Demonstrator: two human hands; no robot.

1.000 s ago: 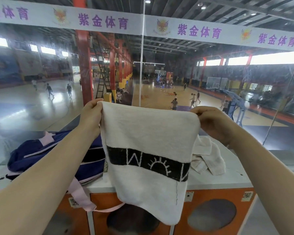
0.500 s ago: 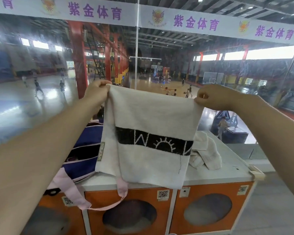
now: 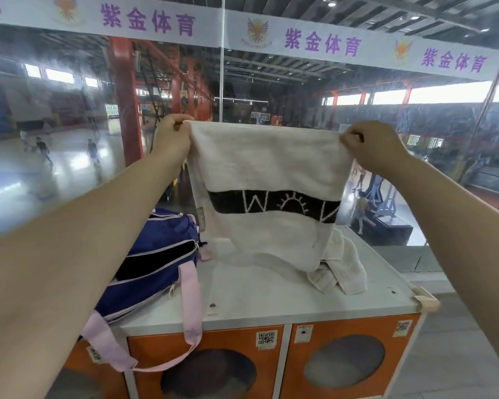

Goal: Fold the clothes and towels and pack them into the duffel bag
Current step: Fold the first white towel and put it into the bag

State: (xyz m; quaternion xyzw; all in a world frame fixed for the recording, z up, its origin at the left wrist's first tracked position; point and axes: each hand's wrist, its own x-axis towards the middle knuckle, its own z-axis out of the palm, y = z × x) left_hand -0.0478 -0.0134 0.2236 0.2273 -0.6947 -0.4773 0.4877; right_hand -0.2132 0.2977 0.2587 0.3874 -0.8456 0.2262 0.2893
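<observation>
I hold a white towel [image 3: 267, 168] with a black lettered band up in front of me. My left hand [image 3: 172, 136] pinches its top left corner and my right hand [image 3: 369, 145] pinches its top right corner. The towel's lower edge rests on the grey cabinet top [image 3: 271, 295]. A navy duffel bag [image 3: 159, 254] with pink straps lies at the left of the cabinet top, its zip open. A crumpled white garment [image 3: 343, 269] lies behind and right of the towel.
The cabinet has orange doors [image 3: 355, 341] with round windows below. A pink strap [image 3: 190, 306] hangs over the front edge. A glass wall stands right behind the cabinet, with a sports hall beyond.
The towel has moved forward over the cabinet, and its lower edge, which hung in front of the cabinet, now rests on the top. Both hands keep their grip on the corners.
</observation>
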